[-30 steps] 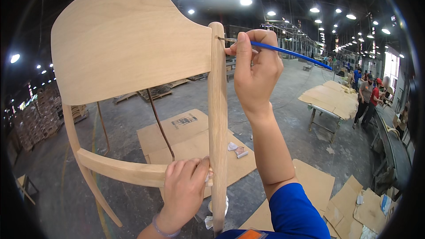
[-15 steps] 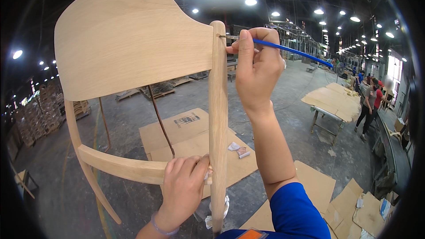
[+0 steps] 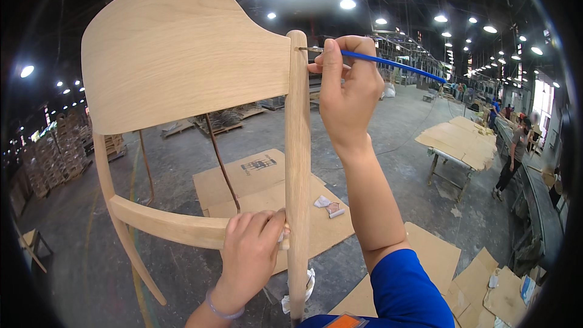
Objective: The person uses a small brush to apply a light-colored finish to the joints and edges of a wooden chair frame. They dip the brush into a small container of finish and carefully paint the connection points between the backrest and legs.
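A pale wooden chair frame hangs in front of me, with a broad curved backrest and an upright post on its right side. In my right hand is a slim paintbrush with a blue handle, pinched between thumb and fingers. Its tip touches the post near the top, beside the backrest's edge. My left hand is closed around the right end of the lower rail, next to the post. A bit of something whitish shows at its fingers, too hidden to name.
Flattened cardboard lies on the floor below the chair, with crumpled scraps on it. More cardboard sheets lie at the lower right. A cardboard-topped table stands at right, near a person beside a long conveyor-like bench.
The brush tip has shifted slightly left on the post. The chair sits a little differently in view. Far right, the person in red near the bench is no longer plainly visible.
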### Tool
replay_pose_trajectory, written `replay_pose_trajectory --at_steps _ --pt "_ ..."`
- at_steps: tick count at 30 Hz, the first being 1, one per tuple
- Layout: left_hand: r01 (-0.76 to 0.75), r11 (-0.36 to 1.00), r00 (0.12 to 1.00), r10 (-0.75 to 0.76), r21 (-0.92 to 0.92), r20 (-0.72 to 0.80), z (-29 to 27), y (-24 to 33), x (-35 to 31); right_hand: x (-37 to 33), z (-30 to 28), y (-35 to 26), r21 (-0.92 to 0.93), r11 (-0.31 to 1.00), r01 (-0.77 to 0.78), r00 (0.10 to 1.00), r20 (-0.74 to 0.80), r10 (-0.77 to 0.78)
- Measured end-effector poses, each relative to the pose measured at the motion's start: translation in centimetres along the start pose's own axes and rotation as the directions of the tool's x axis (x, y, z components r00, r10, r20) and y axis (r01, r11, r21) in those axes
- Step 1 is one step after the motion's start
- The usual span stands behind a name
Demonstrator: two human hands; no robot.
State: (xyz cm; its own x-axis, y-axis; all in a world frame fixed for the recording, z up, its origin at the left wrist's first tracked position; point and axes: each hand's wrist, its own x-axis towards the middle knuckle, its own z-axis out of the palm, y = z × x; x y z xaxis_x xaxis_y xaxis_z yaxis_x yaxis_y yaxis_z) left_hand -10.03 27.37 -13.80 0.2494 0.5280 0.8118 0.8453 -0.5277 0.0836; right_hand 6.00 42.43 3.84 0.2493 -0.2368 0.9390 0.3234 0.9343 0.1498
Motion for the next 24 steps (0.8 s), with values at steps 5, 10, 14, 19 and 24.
replay_pose_trajectory --at_steps 5,10,14,19,24 --pt "-0.007 1.000 1.000 0.007 -0.004 -0.025 -0.2 -0.3 0.0 0.1 0.5 -0.1 -0.005 1.000 0.001 1.000 0.006 -0.001" --pt "-0.007 1.000 1.000 0.007 0.000 -0.029 -0.1 -0.1 0.0 0.3 0.5 -0.1 -0.047 0.999 0.024 1.000 0.010 -0.023" --pt "-0.006 1.000 0.999 0.005 -0.005 -0.034 -0.2 -0.1 0.1 0.4 0.4 -0.2 -0.033 0.999 0.005 1.000 0.024 -0.004" --pt "-0.010 1.000 0.999 0.010 0.012 -0.038 -0.2 -0.4 0.1 0.4 0.7 -0.1 -0.022 1.000 0.005 1.000 0.021 -0.004" --pt "-0.001 1.000 0.999 0.002 0.017 -0.034 -0.2 -0.8 0.0 0.5 1.3 0.1 -0.024 1.000 -0.006 1.000 0.019 0.006"
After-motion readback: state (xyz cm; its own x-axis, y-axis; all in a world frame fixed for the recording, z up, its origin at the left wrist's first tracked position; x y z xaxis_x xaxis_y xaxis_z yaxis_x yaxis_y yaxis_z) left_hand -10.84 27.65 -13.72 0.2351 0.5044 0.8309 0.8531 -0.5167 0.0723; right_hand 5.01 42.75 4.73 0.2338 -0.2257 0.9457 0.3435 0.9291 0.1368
